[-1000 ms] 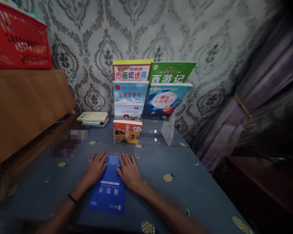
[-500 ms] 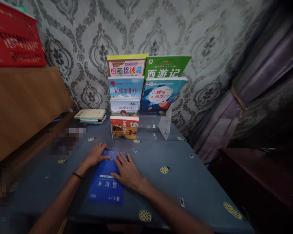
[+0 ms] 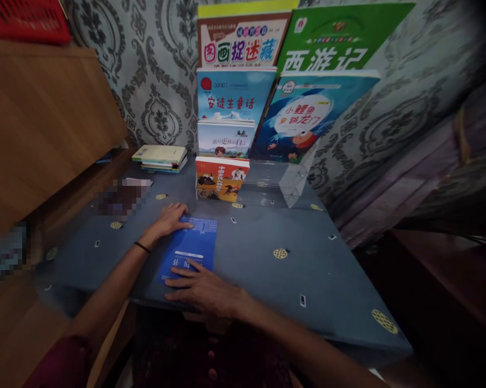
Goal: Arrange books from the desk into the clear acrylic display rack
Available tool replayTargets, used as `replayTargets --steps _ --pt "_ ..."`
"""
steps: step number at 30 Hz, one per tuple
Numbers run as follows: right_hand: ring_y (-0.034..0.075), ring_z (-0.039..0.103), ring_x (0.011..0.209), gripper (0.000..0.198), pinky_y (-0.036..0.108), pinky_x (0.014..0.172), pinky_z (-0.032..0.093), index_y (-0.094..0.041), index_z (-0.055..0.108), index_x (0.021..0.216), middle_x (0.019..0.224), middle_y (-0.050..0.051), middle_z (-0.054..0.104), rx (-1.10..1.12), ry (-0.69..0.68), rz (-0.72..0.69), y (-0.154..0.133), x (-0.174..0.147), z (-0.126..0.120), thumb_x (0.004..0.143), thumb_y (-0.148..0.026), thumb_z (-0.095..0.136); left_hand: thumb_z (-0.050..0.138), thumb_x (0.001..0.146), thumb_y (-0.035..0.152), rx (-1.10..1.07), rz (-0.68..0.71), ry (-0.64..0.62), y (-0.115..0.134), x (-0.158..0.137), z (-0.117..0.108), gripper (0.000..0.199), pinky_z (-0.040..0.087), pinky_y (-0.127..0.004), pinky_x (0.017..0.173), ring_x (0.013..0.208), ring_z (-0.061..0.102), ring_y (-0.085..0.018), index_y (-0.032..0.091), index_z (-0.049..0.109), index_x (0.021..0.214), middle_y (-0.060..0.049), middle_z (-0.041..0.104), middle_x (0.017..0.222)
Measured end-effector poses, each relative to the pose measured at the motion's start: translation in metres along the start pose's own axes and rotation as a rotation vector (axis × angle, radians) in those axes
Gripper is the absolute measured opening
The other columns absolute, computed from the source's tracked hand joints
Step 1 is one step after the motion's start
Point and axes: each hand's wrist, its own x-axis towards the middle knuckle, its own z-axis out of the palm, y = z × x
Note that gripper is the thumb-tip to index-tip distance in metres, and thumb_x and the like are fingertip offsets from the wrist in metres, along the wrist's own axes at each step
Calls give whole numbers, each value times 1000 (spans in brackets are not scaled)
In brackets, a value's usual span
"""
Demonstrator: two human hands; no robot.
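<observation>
A blue printed booklet [image 3: 204, 242] lies flat near the front edge of the table, its lettering upside down to me. At its far left corner rests my left hand [image 3: 172, 220], a dark band on the wrist, the thumb stretched over the cover and the other fingers beside it. My right hand [image 3: 206, 288] spreads its fingers across the near end of the cover, hiding part of the title. Neither hand grips anything.
Behind the booklet, a clear acrylic stand [image 3: 293, 186] holds several picture books, among them a green book [image 3: 340, 37] and an orange book [image 3: 220, 180]. A small book stack [image 3: 162, 156] sits left of it. A wooden cabinet [image 3: 52, 118] borders the table [image 3: 259, 280].
My right hand has slid from the booklet's far part to its near end. The left hand stays at the far left corner. The view has tilted downward and moved closer.
</observation>
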Motion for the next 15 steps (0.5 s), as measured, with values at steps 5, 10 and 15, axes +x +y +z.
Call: replayTargets --steps 5,10,15 --pt "14 38 147 45 43 125 19 -31 61 136 145 -3 60 121 56 82 8 -28 -2 95 -15 54 63 86 57 6 6 -11 2 -3 -3 43 42 -40 96 104 59 -26 21 57 109 -6 65 110" --pt "19 42 144 48 48 122 25 -30 59 138 147 2 59 -23 163 213 29 -68 -9 93 -14 55 56 93 56 108 -108 -68 11 -24 -17 40 47 -37 80 97 65 -29 20 58 110 -11 70 107" --pt "27 45 142 48 58 118 29 -30 66 132 141 6 63 -246 301 517 60 -98 -28 91 -8 53 47 97 50 251 -148 -128 28 -70 -17 36 48 -38 74 87 67 -30 18 63 101 -14 71 94"
